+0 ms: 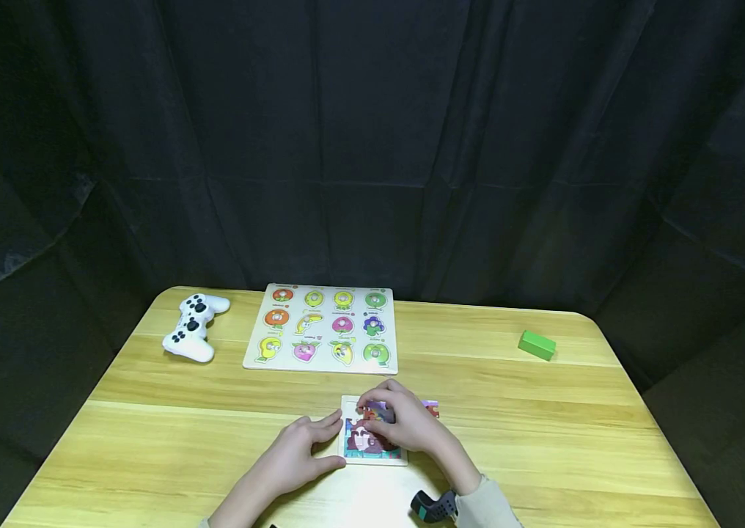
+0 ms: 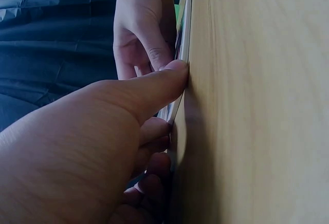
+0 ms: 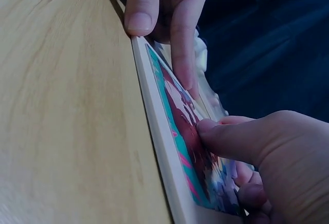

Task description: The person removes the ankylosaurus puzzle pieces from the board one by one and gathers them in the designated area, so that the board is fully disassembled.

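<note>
A small jigsaw puzzle in a pale wooden tray [image 1: 386,461] lies in front of me, its picture dark red, pink and teal. My left hand [image 1: 293,451] rests at the tray's left side, thumb on the near corner and straight fingers along the edge. Over the puzzle's upper part is my right hand [image 1: 405,418], its thumb and fingers bent round a colourful puzzle piece [image 1: 375,414]. In the right wrist view the right thumb [image 3: 216,131] presses on the picture, and the fingertips beyond it are partly hidden. A purple and red puzzle piece [image 1: 434,408] shows beside the right hand.
Behind the tray lies a fruit peg board [image 1: 254,352] with several coloured pieces. A white game controller [image 1: 192,328] sits at the far left and a green block [image 1: 537,345] at the far right. Dark curtains [image 1: 372,147] hang around the wooden table [image 1: 544,440].
</note>
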Tool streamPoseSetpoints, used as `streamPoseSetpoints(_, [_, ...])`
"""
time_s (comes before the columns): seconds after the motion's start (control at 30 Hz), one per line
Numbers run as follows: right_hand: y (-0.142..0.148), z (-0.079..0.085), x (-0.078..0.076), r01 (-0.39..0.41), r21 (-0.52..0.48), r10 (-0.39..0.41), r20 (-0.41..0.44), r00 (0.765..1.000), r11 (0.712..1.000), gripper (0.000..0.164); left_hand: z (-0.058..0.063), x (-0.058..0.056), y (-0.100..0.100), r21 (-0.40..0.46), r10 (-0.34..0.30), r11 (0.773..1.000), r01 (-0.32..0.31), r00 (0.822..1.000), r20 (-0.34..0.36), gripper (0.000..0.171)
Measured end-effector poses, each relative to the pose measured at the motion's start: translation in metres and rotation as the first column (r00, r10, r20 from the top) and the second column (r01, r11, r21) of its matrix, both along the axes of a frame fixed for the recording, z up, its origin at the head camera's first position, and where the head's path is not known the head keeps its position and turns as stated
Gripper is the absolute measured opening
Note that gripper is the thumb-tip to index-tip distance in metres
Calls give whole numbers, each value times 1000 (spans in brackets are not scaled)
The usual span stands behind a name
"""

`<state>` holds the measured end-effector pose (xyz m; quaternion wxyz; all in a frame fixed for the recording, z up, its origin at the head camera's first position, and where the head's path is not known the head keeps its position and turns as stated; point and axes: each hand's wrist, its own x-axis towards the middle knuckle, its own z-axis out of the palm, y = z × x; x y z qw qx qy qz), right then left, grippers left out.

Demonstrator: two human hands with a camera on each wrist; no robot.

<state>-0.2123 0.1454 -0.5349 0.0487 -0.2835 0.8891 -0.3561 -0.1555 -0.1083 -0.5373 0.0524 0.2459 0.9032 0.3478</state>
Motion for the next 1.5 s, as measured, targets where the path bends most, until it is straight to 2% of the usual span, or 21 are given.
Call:
streamPoseSetpoints(0.3, [0,-1,0,24,7,-25,33,999,1000,24,-1,0,0,2,1,1000,-1,1000,2,62])
streamPoseSetpoints(0.57, [1,-3,0,10,-17,-10,-11,1000,1000,25,-1,0,-1,-2,8,1000,-8,1000,-9,62])
streamPoseSetpoints(0.8, [6,-3,-2,16,9,-16,-25,1000,1000,29,-2,0,-1,-13,10,1000,-10,1000,-3,63])
streamPoseSetpoints(1.0, [7,-2,-2,30,29,-29,-44,999,999,25,-1,0,-1,-22,8,1000,-8,1000,4,63])
streamPoseSetpoints(1.2, [10,4,-2,19,23,-18,-65,998,1000,23,-2,0,0,-28,4,1000,-4,1000,-21,63])
streamPoseSetpoints(1.37, [27,13,-3,62,0,-61,-61,996,998,22,-1,1,0,-25,6,1000,-6,1000,-22,64])
streamPoseSetpoints(1.5, [58,15,-2,122,-21,-123,-95,988,992,22,-1,1,0,-25,9,1000,-10,1000,-10,64])
